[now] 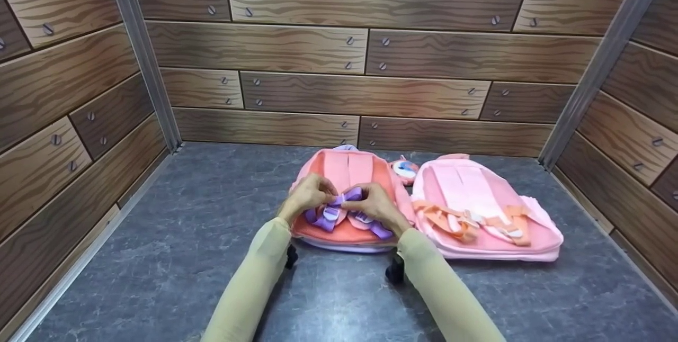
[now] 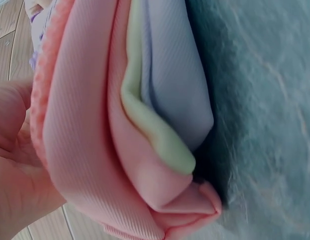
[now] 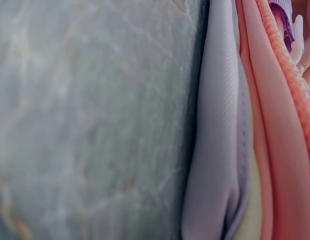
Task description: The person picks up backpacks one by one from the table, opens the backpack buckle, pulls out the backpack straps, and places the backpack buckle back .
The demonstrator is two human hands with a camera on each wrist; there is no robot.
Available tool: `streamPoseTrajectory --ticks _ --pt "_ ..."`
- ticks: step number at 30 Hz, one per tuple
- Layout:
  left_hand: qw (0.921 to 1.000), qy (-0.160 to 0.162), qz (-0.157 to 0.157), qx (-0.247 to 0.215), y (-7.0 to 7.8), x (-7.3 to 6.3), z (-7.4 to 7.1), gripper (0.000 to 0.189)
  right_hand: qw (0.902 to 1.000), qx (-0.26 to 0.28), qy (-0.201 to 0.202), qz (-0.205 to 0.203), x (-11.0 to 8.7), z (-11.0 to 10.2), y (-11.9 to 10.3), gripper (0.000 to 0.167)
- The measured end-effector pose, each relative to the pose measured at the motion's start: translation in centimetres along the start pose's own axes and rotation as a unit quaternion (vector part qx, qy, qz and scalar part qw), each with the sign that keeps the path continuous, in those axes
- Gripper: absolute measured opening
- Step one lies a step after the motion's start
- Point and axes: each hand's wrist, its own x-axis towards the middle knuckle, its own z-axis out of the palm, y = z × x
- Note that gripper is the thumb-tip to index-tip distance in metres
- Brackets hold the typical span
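Note:
A coral backpack [image 1: 347, 164] lies on the grey table with its shoulder-strap side up. Both hands meet over its middle at a purple webbing strap [image 1: 354, 194]. My left hand [image 1: 310, 195] pinches the strap near a buckle, and my right hand [image 1: 377, 205] pinches it from the other side. A white buckle [image 1: 331, 214] sits just below the left fingers on more purple webbing. In the left wrist view, the backpack's layered side [image 2: 79, 125] partly hides the left hand [image 2: 17, 165]. The right wrist view shows mostly the bag's lilac and coral edge [image 3: 215, 125].
Close on the right lies a pale pink backpack [image 1: 458, 186] with orange straps [image 1: 445, 220] tied across it. A round plush charm [image 1: 405, 169] sits between the bags at the back. Wood-patterned walls [image 1: 296, 48] enclose the table [image 1: 175, 257] on three sides.

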Motion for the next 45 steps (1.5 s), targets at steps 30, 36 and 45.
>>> streamPoseTrajectory --ticks 30,36,45 --pt "0.9996 0.019 -0.020 -0.007 0.45 0.27 0.27 0.005 0.9998 0.013 0.001 0.014 0.06 -0.36 -0.18 0.029" --pt "0.9994 0.010 -0.001 -0.034 0.43 0.33 0.51 0.008 0.9997 0.021 -0.003 0.009 0.13 -0.39 -0.07 0.030" --pt "0.9987 0.013 0.007 -0.049 0.16 0.10 0.46 0.006 0.9995 0.031 -0.005 -0.002 -0.03 -0.68 -0.05 0.027"
